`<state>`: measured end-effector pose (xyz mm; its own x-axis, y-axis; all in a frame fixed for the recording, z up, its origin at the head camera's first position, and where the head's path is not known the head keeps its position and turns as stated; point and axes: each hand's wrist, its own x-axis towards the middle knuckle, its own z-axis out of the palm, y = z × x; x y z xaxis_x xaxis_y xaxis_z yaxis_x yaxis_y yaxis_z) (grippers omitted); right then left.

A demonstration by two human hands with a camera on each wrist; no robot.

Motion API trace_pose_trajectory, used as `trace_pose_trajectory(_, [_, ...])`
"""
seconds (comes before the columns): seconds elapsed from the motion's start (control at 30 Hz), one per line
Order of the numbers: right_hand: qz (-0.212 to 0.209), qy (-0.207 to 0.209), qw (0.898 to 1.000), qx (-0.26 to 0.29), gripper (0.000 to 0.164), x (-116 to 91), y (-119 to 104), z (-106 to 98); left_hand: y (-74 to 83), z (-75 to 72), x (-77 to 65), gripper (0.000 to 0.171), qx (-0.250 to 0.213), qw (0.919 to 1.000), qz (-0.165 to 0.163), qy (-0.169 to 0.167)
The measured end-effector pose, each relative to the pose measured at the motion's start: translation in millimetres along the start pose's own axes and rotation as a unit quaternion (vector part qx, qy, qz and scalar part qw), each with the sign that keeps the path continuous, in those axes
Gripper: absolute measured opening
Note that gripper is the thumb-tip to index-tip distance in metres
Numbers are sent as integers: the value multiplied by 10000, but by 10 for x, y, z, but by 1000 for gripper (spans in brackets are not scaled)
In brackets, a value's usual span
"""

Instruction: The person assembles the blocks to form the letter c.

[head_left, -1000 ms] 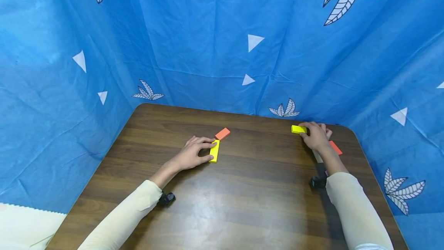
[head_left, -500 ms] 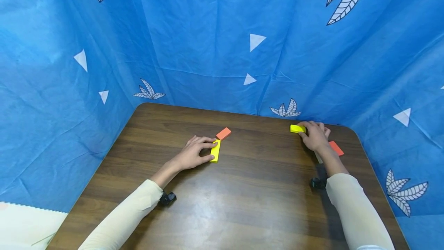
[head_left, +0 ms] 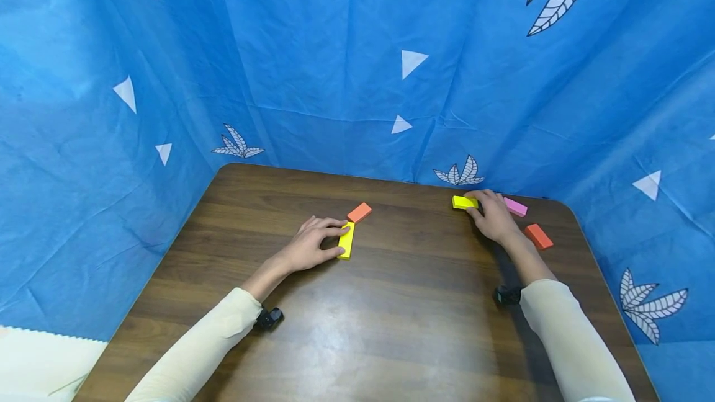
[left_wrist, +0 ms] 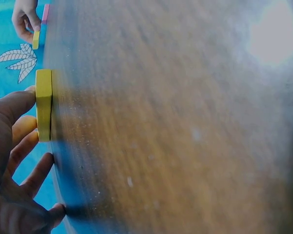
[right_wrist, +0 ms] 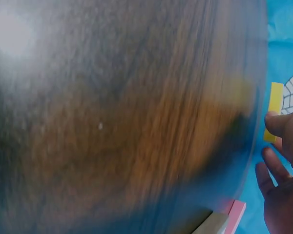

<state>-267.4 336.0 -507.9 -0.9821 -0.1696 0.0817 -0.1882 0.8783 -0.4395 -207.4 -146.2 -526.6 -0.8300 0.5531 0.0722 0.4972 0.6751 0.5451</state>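
Note:
My left hand (head_left: pixel 306 248) pinches a yellow rectangular block (head_left: pixel 346 242) on the wooden table, thumb at its near end and fingers at its far end. An orange block (head_left: pixel 359 212) lies just beyond that far end. At the back right, my right hand (head_left: pixel 497 219) holds another yellow block (head_left: pixel 462 203) between thumb and fingers. In the right wrist view this yellow block (right_wrist: pixel 276 92) shows beyond the table edge, against the blue cloth, gripped near one end. The left wrist view shows the left hand's block (left_wrist: pixel 44 105) resting on the tabletop.
A pink block (head_left: pixel 516 207) lies right of my right hand, with a red-orange block (head_left: pixel 539 236) nearer to me. A greyish-brown block (right_wrist: pixel 210 224) sits beside the pink one in the right wrist view. Blue patterned cloth (head_left: pixel 313 67) hangs behind and beside the table (head_left: pixel 391 303).
My right hand has moved slightly left with its yellow block, bringing the pink block into view and uncovering more of the red-orange one. My left hand stays on its block.

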Motion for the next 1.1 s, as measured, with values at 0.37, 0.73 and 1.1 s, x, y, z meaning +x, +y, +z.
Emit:
trace_pose_trajectory(0.37, [-380, -229, 9990, 18, 38, 8, -137, 88, 15, 12, 4, 56, 33, 10000, 38, -28])
trace_pose_trajectory(0.73, [-719, -189, 9971, 167, 37, 84, -308, 183, 15, -30, -9, 55, 39, 10000, 38, 38])
trace_pose_trajectory(1.1, [-976, -202, 9947, 262, 36, 162, -560, 319, 24, -11, -3, 56, -25, 10000, -40, -14])
